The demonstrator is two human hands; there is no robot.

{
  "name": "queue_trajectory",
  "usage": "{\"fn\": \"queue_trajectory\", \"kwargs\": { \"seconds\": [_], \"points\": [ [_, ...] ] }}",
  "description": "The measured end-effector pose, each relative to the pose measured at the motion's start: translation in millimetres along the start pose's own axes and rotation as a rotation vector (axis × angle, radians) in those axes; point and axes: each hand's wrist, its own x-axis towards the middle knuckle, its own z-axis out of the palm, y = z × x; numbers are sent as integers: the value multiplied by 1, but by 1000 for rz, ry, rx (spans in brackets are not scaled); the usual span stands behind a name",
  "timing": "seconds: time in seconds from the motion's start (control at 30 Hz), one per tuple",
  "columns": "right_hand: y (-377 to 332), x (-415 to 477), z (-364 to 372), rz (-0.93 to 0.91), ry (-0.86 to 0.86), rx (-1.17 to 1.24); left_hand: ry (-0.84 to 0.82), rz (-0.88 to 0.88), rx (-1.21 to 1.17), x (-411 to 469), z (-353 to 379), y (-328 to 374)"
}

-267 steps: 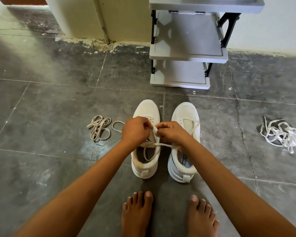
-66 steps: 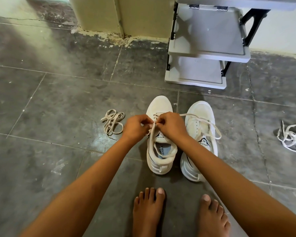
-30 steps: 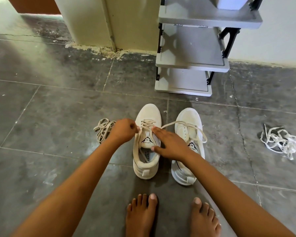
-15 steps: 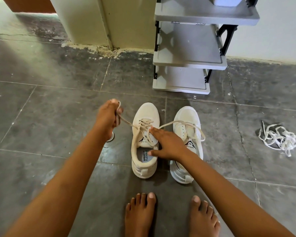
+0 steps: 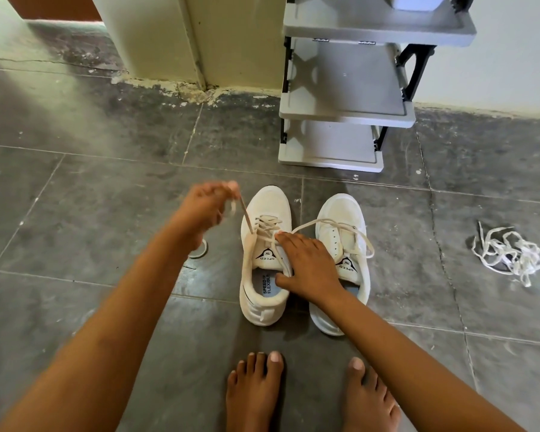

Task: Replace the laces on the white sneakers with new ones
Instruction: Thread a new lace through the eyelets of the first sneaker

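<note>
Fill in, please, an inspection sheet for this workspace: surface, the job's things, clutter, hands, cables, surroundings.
Surface: dark grey tiled floor, scuffed with pale marks.
Job's things: left sneaker partly laced with the beige lace; the lace's loose end lies draped over the right sneaker, whose eyelets look bare.
Clutter: white lace tangle on the right; beige loop beside the left arm.
Grippers: left hand, blurred, pinches the beige lace taut; right hand presses flat on the left sneaker.
Cables: nothing seen.
Surroundings: grey shelf rack, wall, bare feet.
</note>
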Motion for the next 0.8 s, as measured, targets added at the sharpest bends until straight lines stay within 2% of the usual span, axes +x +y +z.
{"fn": "queue_trajectory", "kwargs": {
  "seconds": [0.03,0.07,0.1,0.13,0.17,0.2,0.23,0.27,0.3,0.33,0.4,0.43,0.53,0.6,0.67,0.73,0.8],
  "points": [
    [0,0,0,0,-4,1,8,-10,-82,2,0,-4],
    [0,1,-1,0,-4,1,-6,-7,45,-9,12,-22],
    [0,1,-1,2,-7,0,59,-39,306,-22,7,-55],
    [0,1,-2,5,-11,0,-17,-202,343,-49,2,-90],
    [-1,0,-3,10,-20,-1,-96,-247,509,-79,19,-146],
    [-2,0,-2,13,-26,-2,-141,-257,691,-106,31,-196],
    [-2,0,-1,14,-34,-8,-235,-234,706,-130,43,-229],
    [-3,-1,1,15,-40,-16,-247,-229,708,-134,47,-241],
    [-3,-1,2,21,-47,-20,-237,-220,578,-129,37,-240],
    [-3,0,2,34,-52,-19,-129,-316,398,-136,40,-252],
    [-3,0,1,60,-69,-15,-24,-295,442,-130,54,-248],
    [-2,0,1,65,-72,-20,0,-278,372,-131,63,-247],
    [-4,1,2,56,-64,-31,-27,-415,214,-127,70,-236],
    [-7,1,2,52,-62,-18,20,-410,256,-116,64,-227],
    [-10,1,2,51,-61,-1,-75,-357,312,-115,56,-218],
    [-12,-1,2,75,-35,19,-127,-288,608,-108,50,-220],
    [-13,-3,2,92,25,56,-108,-322,655,-115,56,-213]
  ]
}}
